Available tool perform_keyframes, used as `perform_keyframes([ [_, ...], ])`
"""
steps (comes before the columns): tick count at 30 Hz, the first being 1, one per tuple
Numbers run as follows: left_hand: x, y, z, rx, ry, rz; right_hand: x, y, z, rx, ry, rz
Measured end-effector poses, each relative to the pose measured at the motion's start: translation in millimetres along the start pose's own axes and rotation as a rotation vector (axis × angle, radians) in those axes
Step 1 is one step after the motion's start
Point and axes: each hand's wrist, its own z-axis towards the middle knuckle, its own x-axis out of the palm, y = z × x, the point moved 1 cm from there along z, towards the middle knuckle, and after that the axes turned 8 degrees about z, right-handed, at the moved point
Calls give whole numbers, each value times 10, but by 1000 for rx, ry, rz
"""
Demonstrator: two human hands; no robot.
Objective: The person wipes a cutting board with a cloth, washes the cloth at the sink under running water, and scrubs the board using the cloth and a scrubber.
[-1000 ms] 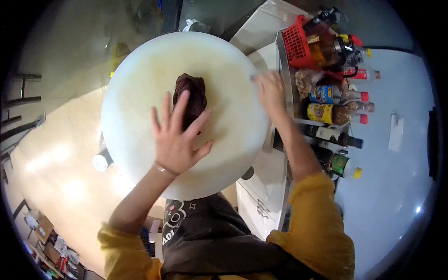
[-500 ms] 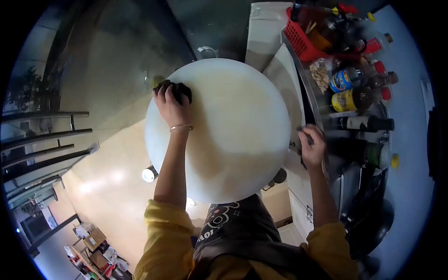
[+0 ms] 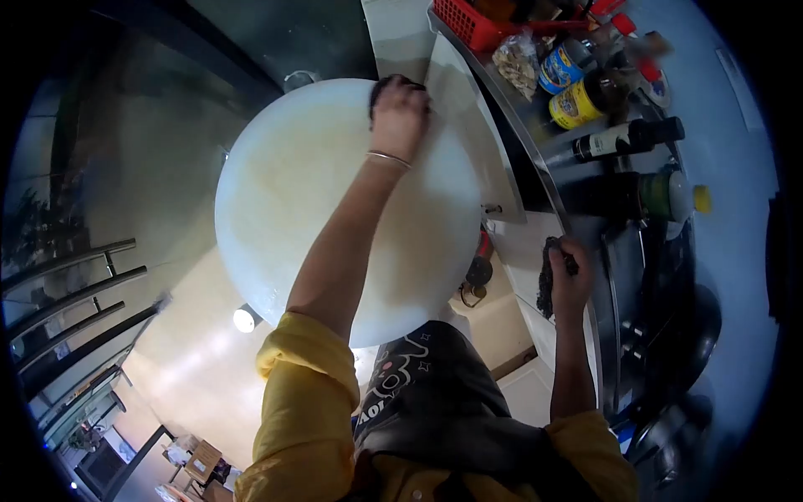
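Note:
A large round pale white top [image 3: 335, 209] spreads out in front of me. At its far right rim my left hand [image 3: 399, 121] presses down a dark crumpled cloth [image 3: 381, 94], fingers curled over it. Motion smears that hand a little. Off the right side of the round top, beside the counter edge, my right hand [image 3: 573, 280] grips a dark, rough-textured rag [image 3: 546, 289] that hangs down from its fingers.
Along the right counter stand sauce bottles [image 3: 577, 105], a dark bottle [image 3: 627, 140] and a yellow-capped bottle [image 3: 669, 197]. A red basket [image 3: 468, 25] is at the top. A cabinet door [image 3: 468, 109] stands close to the round top. Metal rails [image 3: 75, 259] are at left.
My left hand has swept the cloth from the left rim to the far right rim. My right hand has lowered slightly, and its rag shows more. The view has shifted right.

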Motion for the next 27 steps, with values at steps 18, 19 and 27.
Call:
perform_keyframes([
  [18,-1597,-646,-1416,-40,766,-1040,-50,231,-172,81,-51,43],
  [19,-1780,-495,-1284,-443,739,-1202,18,265,-145,81,-48,46],
  [27,-1616,-246,-987,-350,234,126,1462,499,523,-480,311,-213],
])
